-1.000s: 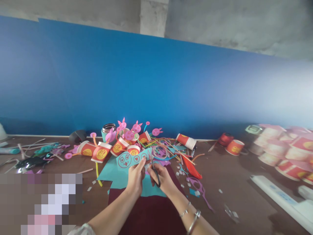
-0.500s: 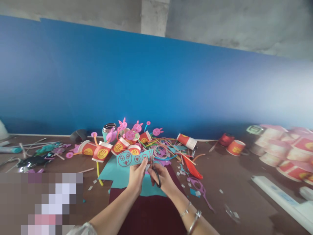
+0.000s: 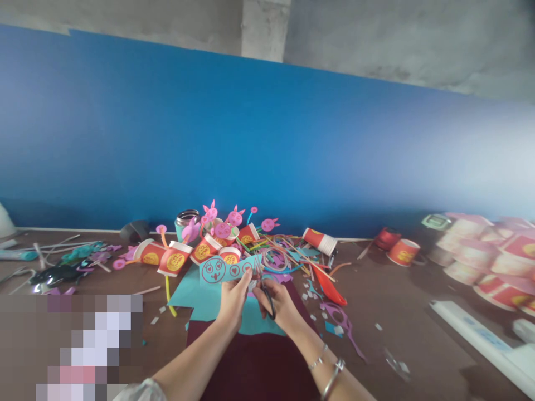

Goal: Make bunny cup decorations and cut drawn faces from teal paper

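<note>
My left hand (image 3: pixel 234 298) pinches a strip of light-blue paper (image 3: pixel 228 271) near its right end. Red line drawings cover the strip: a round face with heart-shaped eyes, small circles with hearts, and pointed shapes at the right. In my right hand (image 3: pixel 279 301) is a pair of scissors (image 3: pixel 270 298) with dark handles, fingers wrapped round them. The blades meet the strip's right end; how far they are apart cannot be made out. Beneath both hands lie light-blue sheets (image 3: pixel 196 295) on a dark maroon sheet (image 3: pixel 254 362).
Red paper cups (image 3: pixel 174 257) with pink paper animal figures (image 3: pixel 223 230) crowd the table's back. Coloured pipe cleaners (image 3: pixel 284 253) and a stack of cups (image 3: pixel 320 241) lie to their right. More cups (image 3: pixel 497 253) fill the far right, behind a white bar-shaped device (image 3: pixel 480 334). Paper scraps (image 3: pixel 340 323) are scattered about.
</note>
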A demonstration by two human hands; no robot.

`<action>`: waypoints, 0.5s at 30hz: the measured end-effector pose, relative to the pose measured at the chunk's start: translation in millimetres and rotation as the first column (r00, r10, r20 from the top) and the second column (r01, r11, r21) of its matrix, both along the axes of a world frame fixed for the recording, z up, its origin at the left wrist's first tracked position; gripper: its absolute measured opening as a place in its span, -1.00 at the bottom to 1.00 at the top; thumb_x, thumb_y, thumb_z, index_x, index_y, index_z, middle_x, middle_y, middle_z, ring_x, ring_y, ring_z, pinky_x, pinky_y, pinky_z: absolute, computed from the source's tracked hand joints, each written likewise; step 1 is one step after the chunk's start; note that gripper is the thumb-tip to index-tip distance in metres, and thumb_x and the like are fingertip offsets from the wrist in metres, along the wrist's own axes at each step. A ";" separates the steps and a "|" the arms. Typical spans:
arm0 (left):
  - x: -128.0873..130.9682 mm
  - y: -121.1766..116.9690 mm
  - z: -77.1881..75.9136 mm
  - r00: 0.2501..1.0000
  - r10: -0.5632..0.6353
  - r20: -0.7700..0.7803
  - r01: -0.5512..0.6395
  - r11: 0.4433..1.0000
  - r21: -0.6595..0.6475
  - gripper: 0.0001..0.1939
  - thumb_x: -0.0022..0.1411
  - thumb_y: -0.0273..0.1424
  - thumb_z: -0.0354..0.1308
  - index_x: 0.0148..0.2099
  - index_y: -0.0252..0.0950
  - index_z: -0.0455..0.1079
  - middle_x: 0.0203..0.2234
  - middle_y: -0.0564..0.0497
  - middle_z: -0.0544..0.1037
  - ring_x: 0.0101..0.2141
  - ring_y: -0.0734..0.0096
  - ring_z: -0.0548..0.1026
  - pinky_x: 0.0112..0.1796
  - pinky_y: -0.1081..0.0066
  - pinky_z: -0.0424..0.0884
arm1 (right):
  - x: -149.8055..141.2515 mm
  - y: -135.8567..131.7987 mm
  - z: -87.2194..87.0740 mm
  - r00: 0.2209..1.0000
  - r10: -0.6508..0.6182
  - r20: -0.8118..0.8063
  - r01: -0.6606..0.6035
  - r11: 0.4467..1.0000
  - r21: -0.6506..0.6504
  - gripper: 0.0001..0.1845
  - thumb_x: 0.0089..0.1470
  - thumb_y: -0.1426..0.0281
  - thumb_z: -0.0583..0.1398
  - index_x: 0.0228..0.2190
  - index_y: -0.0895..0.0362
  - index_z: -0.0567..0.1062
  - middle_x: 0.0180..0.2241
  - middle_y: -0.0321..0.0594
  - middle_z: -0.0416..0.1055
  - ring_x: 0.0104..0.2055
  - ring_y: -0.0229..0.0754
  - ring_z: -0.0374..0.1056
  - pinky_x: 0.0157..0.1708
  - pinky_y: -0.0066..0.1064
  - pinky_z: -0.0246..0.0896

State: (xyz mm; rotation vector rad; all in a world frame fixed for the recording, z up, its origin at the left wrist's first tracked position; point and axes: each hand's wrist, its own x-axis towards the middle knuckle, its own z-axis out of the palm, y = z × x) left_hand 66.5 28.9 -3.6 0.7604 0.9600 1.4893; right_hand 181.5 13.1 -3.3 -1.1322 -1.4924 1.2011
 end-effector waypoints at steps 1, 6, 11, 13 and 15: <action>-0.2 0.6 -0.8 1.000 -0.002 -0.003 0.002 1.000 0.020 -0.66 -0.13 -0.17 0.36 -0.50 -0.39 0.48 -0.75 0.08 0.37 -0.65 0.50 0.34 -0.55 0.50 0.27 | 0.3 0.4 -0.7 1.000 0.005 -0.010 -0.005 1.000 -0.003 -0.58 -0.07 0.04 0.24 -0.55 0.13 0.32 -0.77 -0.45 0.20 -0.74 -0.36 0.13 -0.70 -0.52 0.04; -1.1 3.0 -3.1 1.000 -0.002 -0.026 0.005 0.995 0.101 -0.71 -0.12 -0.23 0.36 -0.44 -0.38 0.51 -0.65 0.01 0.47 -0.53 0.39 0.44 -0.42 0.43 0.37 | 1.9 2.4 -3.8 0.999 0.006 -0.042 -0.006 1.000 -0.005 -0.58 -0.07 0.03 0.24 -0.54 0.13 0.34 -0.75 -0.44 0.22 -0.72 -0.35 0.15 -0.69 -0.51 0.07; -1.1 3.9 -3.7 0.998 0.010 -0.064 -0.004 0.996 0.092 -0.70 -0.10 -0.21 0.34 -0.45 -0.38 0.50 -0.71 0.04 0.43 -0.66 0.50 0.34 -0.57 0.49 0.26 | 2.7 2.6 -1.7 1.000 -0.008 0.007 0.008 1.000 0.015 -0.58 -0.08 0.04 0.25 -0.59 0.12 0.32 -0.78 -0.44 0.20 -0.74 -0.35 0.12 -0.70 -0.49 0.05; -1.0 3.8 -3.4 0.998 0.019 -0.064 -0.015 0.997 0.071 -0.68 -0.12 -0.20 0.35 -0.44 -0.39 0.50 -0.76 0.07 0.38 -0.71 0.55 0.27 -0.63 0.51 0.17 | 2.7 2.4 -0.8 1.000 -0.007 0.019 0.007 1.000 0.014 -0.58 -0.07 0.04 0.25 -0.60 0.12 0.32 -0.79 -0.44 0.19 -0.74 -0.35 0.12 -0.70 -0.49 0.05; -0.9 3.5 -2.6 0.998 0.028 -0.056 -0.024 0.998 0.063 -0.67 -0.14 -0.20 0.37 -0.44 -0.39 0.50 -0.77 0.09 0.36 -0.74 0.58 0.22 -0.66 0.52 0.11 | 2.7 2.4 -0.8 1.000 -0.008 0.026 0.008 1.000 0.004 -0.58 -0.07 0.04 0.25 -0.59 0.12 0.32 -0.79 -0.44 0.18 -0.74 -0.35 0.11 -0.70 -0.50 0.04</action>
